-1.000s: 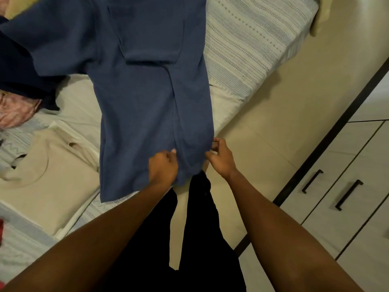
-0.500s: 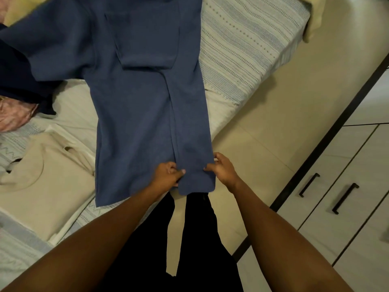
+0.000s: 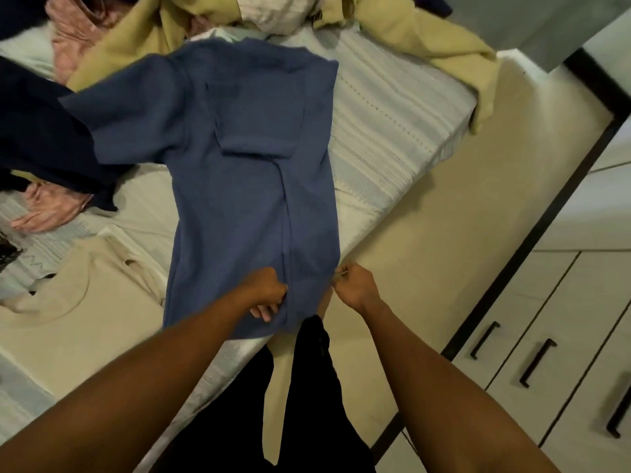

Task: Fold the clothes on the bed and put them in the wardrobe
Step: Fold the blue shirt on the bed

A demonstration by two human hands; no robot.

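A blue T-shirt (image 3: 239, 158) lies spread on the bed (image 3: 386, 131), its right side folded inward into a long strip that reaches the bed's near edge. My left hand (image 3: 264, 295) grips the hem at the inner edge of that folded strip. My right hand (image 3: 353, 285) pinches the hem's right corner, just off the bed's edge. A beige top (image 3: 78, 302) lies flat to the left. A dark navy garment (image 3: 37, 138), pink clothes (image 3: 51, 209) and a yellow garment (image 3: 437, 39) lie further back on the bed.
The wardrobe (image 3: 563, 336), with pale fronts and black bar handles, stands to the right across a strip of cream floor (image 3: 461, 216). My legs in dark shorts (image 3: 307, 404) stand against the bed's near edge.
The view has tilted up and now shows the far end of the bed. Both hands keep hold of the hem's folded strip; the shirt lies a little further onto the bed.
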